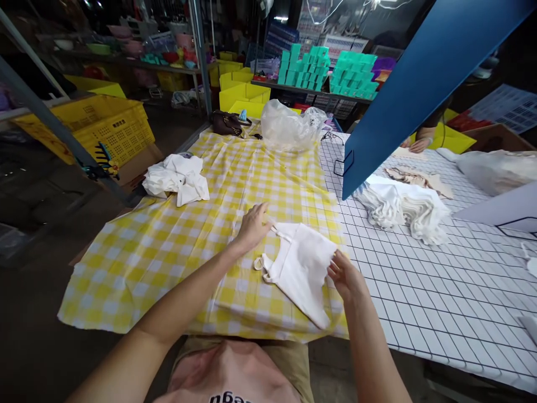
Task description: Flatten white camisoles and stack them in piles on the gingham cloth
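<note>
A white camisole [304,257] with thin straps lies on the yellow-and-white checked cloth [168,246], its straps pointing left and its hem to the right. My left hand [253,228] is closed at the upper strap, pinching it at the fingertips. At the hem's far corner, my right hand [346,275] has its fingers curled around the fabric edge. The lower strap makes a small loop on the cloth, apart from both hands.
Crumpled white garments [178,176] lie at the left. A stack of white garments [403,204] rests on the white gridded cloth [411,291], beside a slanting blue panel [415,84]. Farther back are a clear plastic bag [289,126], a dark handbag [226,122] and another person's hand [419,145].
</note>
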Available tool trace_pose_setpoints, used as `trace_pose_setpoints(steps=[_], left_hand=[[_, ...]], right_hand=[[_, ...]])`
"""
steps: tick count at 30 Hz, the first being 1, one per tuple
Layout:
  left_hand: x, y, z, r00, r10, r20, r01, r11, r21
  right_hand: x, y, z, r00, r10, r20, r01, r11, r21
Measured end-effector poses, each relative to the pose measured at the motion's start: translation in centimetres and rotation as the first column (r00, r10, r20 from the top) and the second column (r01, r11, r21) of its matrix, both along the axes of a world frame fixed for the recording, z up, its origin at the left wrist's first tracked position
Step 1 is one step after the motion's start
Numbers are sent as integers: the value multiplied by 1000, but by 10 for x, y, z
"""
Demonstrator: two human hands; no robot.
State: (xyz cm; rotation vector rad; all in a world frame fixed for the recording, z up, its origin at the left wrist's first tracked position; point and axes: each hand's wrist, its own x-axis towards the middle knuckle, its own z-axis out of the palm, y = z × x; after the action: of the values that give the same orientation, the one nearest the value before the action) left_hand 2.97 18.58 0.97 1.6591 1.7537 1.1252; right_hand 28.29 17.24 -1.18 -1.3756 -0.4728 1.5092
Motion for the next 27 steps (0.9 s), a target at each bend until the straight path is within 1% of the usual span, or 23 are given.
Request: trace_pose_setpoints(steps=[2,4,5,6,7,9,10,11,12,14,16,18,19,20,21,22,23,24,25,26,27], left_hand=[[0,-18,-23,992,-5,-125,2,1000,-27],[3,-44,-44,984,-14,-180,-2,996,-89],[5,-57,-51,979,-28,-203,5,994,-113],[8,-69,-57,972,-59,-228,29,991,-130],[12,-79,-61,962,-87,-260,52,989,-139],[20,-95,-63,937,-149,-316,106,983,-150],[23,-99,-63,925,-174,-338,129,980,-153],[26,-101,-62,914,-199,-353,154,976,-152],[28,-101,-61,905,-223,-361,181,972,-147],[30,-97,-58,891,-282,-355,253,959,-127],[31,-92,-55,882,-352,-314,334,936,-111],[31,-87,-52,891,-392,-229,373,919,-125],[31,-84,-50,906,-390,-162,367,918,-152],[31,-81,-47,925,-373,-75,353,916,-192],[29,-77,-43,939,-341,41,340,908,-244],[27,-73,-40,939,-292,181,335,894,-296],[24,-69,-35,916,-228,331,340,878,-337],[19,-64,-30,868,-155,472,350,866,-359],[13,-60,-25,807,-83,585,353,862,-363],[6,-55,-19,749,-16,662,338,869,-360],[-2,-50,-13,707,45,706,301,884,-358]], right_hand=[[15,-8,-16,996,-37,86,38,999,-13],[29,-23,-26,975,-43,216,43,999,2],[34,-31,-29,956,-13,292,11,1000,8],[38,-40,-30,926,44,376,-48,999,1],[40,-48,-31,878,119,464,-126,992,-16],[39,-65,-33,731,276,624,-303,951,-66],[37,-74,-34,643,328,692,-376,922,-87],[33,-82,-36,558,353,751,-432,896,-100],[29,-89,-37,482,352,803,-470,877,-102],[20,-101,-42,367,294,883,-509,858,-75],[13,-109,-45,287,233,929,-527,848,-50],[7,-111,-44,245,232,941,-541,838,-66],[4,-111,-42,248,253,935,-546,834,-81],[1,-111,-39,277,287,917,-553,828,-92],[-3,-111,-34,342,334,878,-564,820,-92],[-9,-112,-28,439,399,805,-586,807,-81],[-15,-113,-22,549,474,689,-611,790,-56],[-22,-115,-16,641,549,537,-638,770,-25],[-30,-116,-11,693,616,375,-667,745,7],[-38,-117,-7,700,673,239,-698,715,34],[-45,-118,-4,682,713,163,-728,683,53]])
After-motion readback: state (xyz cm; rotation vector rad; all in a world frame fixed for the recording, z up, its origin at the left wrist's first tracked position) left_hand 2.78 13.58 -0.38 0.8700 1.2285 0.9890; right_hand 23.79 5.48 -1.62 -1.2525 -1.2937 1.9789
